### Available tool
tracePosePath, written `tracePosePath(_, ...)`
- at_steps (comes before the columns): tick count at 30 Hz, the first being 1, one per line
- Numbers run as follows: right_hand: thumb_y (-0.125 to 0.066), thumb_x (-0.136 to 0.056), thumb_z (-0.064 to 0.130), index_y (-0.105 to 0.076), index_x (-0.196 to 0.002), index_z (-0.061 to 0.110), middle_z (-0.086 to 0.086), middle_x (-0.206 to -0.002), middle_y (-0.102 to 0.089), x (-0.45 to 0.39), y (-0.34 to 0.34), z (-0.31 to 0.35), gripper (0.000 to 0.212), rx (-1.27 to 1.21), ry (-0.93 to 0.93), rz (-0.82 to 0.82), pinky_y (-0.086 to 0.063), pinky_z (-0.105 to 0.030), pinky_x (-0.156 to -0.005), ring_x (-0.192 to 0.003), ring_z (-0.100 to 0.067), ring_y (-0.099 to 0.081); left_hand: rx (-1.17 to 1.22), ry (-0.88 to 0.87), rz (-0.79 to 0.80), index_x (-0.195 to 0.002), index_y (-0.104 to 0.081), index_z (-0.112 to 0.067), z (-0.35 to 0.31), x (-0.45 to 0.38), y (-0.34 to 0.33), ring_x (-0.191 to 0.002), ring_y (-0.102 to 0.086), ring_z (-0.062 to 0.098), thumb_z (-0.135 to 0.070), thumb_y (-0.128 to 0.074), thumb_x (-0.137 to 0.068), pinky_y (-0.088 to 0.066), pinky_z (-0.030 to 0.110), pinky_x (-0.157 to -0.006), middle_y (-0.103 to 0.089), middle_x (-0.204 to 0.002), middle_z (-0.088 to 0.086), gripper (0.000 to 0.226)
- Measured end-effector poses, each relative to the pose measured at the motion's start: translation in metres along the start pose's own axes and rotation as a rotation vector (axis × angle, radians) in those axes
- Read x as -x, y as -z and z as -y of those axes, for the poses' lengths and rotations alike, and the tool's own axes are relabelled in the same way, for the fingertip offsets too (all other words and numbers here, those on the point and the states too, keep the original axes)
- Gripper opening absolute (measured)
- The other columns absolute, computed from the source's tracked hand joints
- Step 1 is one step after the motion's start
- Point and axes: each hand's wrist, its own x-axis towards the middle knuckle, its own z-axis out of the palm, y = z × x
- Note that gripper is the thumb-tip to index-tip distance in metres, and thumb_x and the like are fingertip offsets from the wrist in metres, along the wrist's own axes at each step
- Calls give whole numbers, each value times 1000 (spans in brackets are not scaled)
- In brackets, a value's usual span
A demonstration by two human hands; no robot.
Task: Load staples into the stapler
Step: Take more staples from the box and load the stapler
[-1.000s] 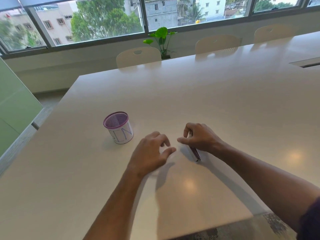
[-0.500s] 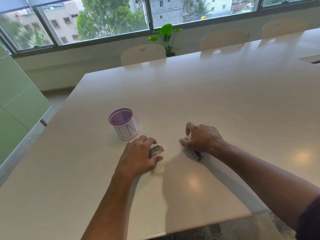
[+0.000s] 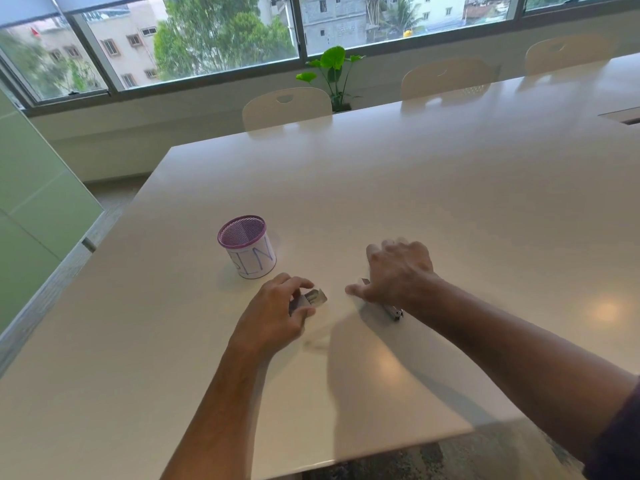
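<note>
The tabletop [image 3: 415,188] is wide and pale, with plenty of bare room toward its far edge, where three chairs [image 3: 286,107] line up. Both forearms come in over the near edge. The right hand [image 3: 401,271] lies palm down, fingers spread loosely over the stapler [image 3: 393,310], whose dark end pokes out under the wrist; whether it grips is unclear. The left hand [image 3: 277,310] curls, thumb and fingers pinching a small staple box [image 3: 311,299], its open end toward the right hand. Just beyond, nearer the left edge, a purple mesh cup [image 3: 247,245] stands upright, apart from both hands
</note>
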Motion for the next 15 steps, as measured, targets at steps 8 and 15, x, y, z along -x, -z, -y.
tracePosePath(8, -70, -94, 47, -76, -115, 34, 8, -109, -70, 10, 3, 30, 25, -637, 492, -76, -52, -33, -81, -100, -11, -58, -26, 3, 24, -123, -65, -32, 7, -2, -5, -93, -62, 9, -32, -77, -91, -57, 27, -85, -59, -110, -10, 34)
tracePosePath(15, -76, -90, 37, -80, -102, 27, 15, -94, -61, 3, -11, 36, 16, -731, 410, 3, -46, -25, -70, -83, -4, -55, -41, 7, -6, -110, -66, -34, 10, -1, -6, -90, -63, 9, -35, -80, -87, -61, 35, -85, -65, -104, -11, 27)
